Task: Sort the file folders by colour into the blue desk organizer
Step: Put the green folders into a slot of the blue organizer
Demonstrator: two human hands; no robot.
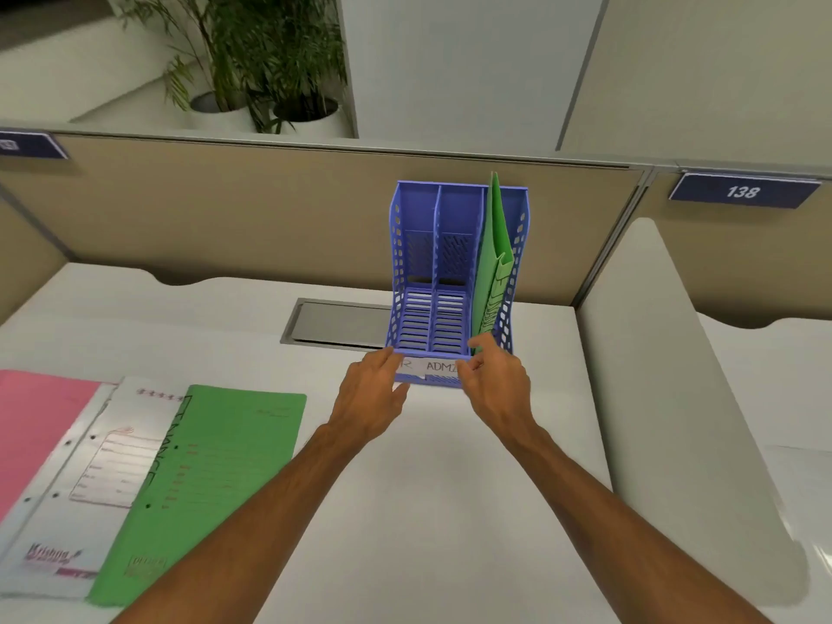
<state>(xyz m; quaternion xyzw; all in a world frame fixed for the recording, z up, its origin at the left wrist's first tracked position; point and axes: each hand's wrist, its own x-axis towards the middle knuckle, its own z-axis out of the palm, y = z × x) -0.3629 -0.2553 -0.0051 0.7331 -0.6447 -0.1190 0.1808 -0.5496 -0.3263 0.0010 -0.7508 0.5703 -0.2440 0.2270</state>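
The blue desk organizer (416, 245) stands upright at the back middle of the desk, with three compartments. Its left and middle compartments are empty; green folders (493, 263) stand in the right one. My left hand (371, 398) rests with fingers apart at the organizer's front left corner, touching its labelled front strip. My right hand (495, 376) is at the front right corner, its fingers against the base by the green folders. On the desk at the left lie a green folder (216, 479), a white folder (112, 466) under it, and a pink folder (31, 425).
A metal cable hatch (333, 324) is set into the desk just left of the organizer. A beige partition (225, 209) runs behind the desk and a white divider (666, 353) rises on the right. Potted plants (270, 60) stand beyond the partition.
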